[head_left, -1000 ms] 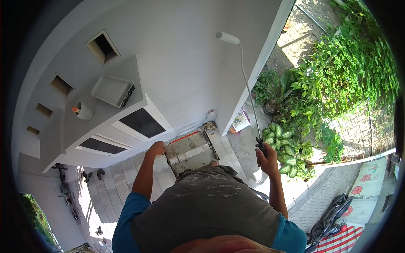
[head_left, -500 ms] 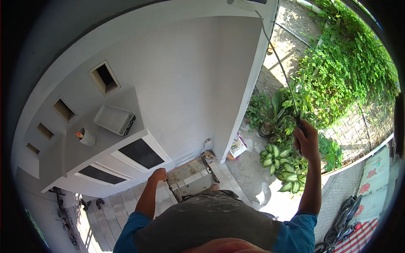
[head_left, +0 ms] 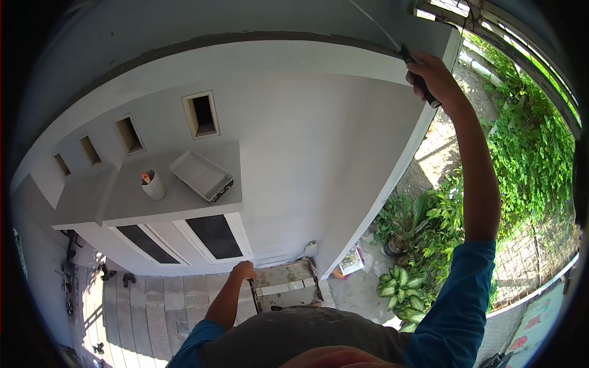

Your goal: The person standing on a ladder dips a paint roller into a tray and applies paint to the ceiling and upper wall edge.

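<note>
My right hand [head_left: 432, 83] is raised at the upper right, closed around the dark handle of a paint roller [head_left: 420, 78]. The roller's thin metal rod runs up and left past the top edge, so its head is out of view. Below, my left hand [head_left: 243, 270] is a closed fist at the left corner of a stained platform [head_left: 270, 278] in front of my body. What its fingers hold there is hidden. On the grey ledge lie a paint tray [head_left: 202, 175] and a white cup [head_left: 154, 189] with an orange-handled tool standing in it.
A pale wall [head_left: 294, 135] with several small square openings rises ahead, under a dark ceiling [head_left: 202, 18]. Two dark-paned windows [head_left: 215, 238] sit below the ledge. To the right are potted plants [head_left: 402, 285] and a leafy vine fence [head_left: 527, 165]. Floor tiles [head_left: 165, 300] extend at lower left.
My right hand has moved up with the roller, and its head has left the view at the top. The view has tilted upward. My left hand stays at the platform's corner.
</note>
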The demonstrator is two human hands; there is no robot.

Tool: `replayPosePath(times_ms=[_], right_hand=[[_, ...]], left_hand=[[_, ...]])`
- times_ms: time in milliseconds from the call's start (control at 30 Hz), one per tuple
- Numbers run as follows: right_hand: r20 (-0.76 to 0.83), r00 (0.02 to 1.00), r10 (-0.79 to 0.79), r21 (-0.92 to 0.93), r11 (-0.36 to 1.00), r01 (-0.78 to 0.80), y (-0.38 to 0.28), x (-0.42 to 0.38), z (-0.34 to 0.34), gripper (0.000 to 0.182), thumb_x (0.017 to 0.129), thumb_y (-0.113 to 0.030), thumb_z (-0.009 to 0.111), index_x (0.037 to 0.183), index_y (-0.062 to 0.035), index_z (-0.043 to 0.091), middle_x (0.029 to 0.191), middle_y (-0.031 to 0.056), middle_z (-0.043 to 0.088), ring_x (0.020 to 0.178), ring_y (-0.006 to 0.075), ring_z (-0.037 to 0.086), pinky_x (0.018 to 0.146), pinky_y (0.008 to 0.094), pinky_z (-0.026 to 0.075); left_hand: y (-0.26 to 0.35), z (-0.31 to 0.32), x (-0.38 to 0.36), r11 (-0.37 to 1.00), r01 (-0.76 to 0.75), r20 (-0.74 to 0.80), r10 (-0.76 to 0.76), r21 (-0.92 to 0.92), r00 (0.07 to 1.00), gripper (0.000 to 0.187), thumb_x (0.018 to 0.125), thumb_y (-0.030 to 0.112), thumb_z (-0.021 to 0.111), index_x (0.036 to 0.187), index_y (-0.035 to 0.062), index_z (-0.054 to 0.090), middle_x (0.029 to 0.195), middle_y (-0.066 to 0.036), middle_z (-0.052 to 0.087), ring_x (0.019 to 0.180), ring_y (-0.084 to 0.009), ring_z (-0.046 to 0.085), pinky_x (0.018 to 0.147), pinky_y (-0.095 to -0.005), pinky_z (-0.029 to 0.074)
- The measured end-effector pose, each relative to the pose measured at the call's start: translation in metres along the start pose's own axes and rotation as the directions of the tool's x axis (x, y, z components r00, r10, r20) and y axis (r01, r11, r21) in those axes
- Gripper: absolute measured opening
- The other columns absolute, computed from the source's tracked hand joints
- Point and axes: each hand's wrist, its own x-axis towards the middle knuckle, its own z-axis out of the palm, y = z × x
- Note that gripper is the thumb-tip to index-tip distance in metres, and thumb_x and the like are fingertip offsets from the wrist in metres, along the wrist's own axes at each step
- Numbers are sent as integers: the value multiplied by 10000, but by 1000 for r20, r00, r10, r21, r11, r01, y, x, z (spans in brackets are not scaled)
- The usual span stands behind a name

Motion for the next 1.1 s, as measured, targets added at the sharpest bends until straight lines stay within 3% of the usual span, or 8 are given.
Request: replayPosePath(times_ms=[200, 300, 367, 600, 700, 833, 900, 1100], right_hand=[[-20, 997, -72, -103, 992, 69, -37, 127, 85, 117, 964, -124, 535, 963, -20, 587, 674, 68, 604, 476, 147, 548, 420, 332, 446], [-52, 987, -152, -199, 970, 139, -34, 180, 117, 108, 943, -88, 536, 917, -7, 604, 623, 94, 598, 475, 193, 581, 431, 356, 466], [5, 975, -223, -195, 956, 219, -21, 222, 125, 136, 953, -108, 531, 897, 4, 585, 605, 91, 573, 462, 189, 560, 417, 353, 445], [-55, 947, -317, -548, 802, 237, -69, 315, 140, 320, 904, -92, 555, 611, -1, 645, 568, 146, 639, 512, 235, 668, 463, 390, 508], [-160, 969, -189, -652, 757, 40, -83, 334, 143, 209, 909, -134, 631, 949, 43, 734, 842, 227, 724, 635, 332, 695, 618, 422, 568], [179, 961, -211, -846, 466, 260, -74, 261, 134, 296, 898, -79, 546, 634, 12, 645, 565, 144, 632, 488, 245, 654, 462, 394, 502], [53, 998, -41, -582, 811, 65, -71, 216, 135, 254, 991, -145, 485, 875, 47, 604, 543, 113, 566, 426, 214, 555, 423, 368, 459], [135, 988, -69, -722, 676, 145, -76, 259, 138, 216, 989, -123, 467, 875, 40, 553, 608, 125, 579, 429, 216, 556, 409, 395, 458]], left_hand=[[16, -25, -20, 988, 66, -41, -61, 140, 997, 335, 761, 316, 730, 927, 24, 737, 913, -149, 750, 820, -321, 727, 770, -426, 577], [30, -41, -38, 1000, 0, -358, 8, 23, 934, 395, 803, 345, 756, 1063, 54, 697, 1029, -132, 740, 944, -296, 721, 831, -408, 565], [35, -44, -42, 905, -354, -515, 193, -235, 835, 363, 861, 303, 716, 1130, 65, 661, 1082, -160, 724, 990, -325, 708, 847, -422, 551], [78, -97, -72, 729, -584, -629, 274, -358, 727, 212, 941, 211, 664, 1065, 39, 657, 1019, -131, 732, 966, -278, 717, 838, -382, 549], [86, -106, -66, 665, -658, -657, 324, -353, 680, 191, 946, 182, 658, 1061, 30, 655, 1009, -128, 733, 962, -264, 719, 832, -370, 551], [91, -108, -61, 613, -700, -678, 340, -366, 652, 178, 957, 159, 644, 1061, 16, 657, 997, -130, 735, 954, -257, 722, 834, -358, 551], [94, -105, -65, 591, -698, -688, 305, -405, 658, 181, 967, 155, 636, 1065, 5, 662, 986, -136, 736, 946, -256, 723, 834, -351, 550], [105, -103, -63, 566, -707, -679, 317, -425, 662, 210, 980, 186, 630, 1070, -1, 666, 998, -144, 737, 950, -264, 721, 844, -365, 547]])
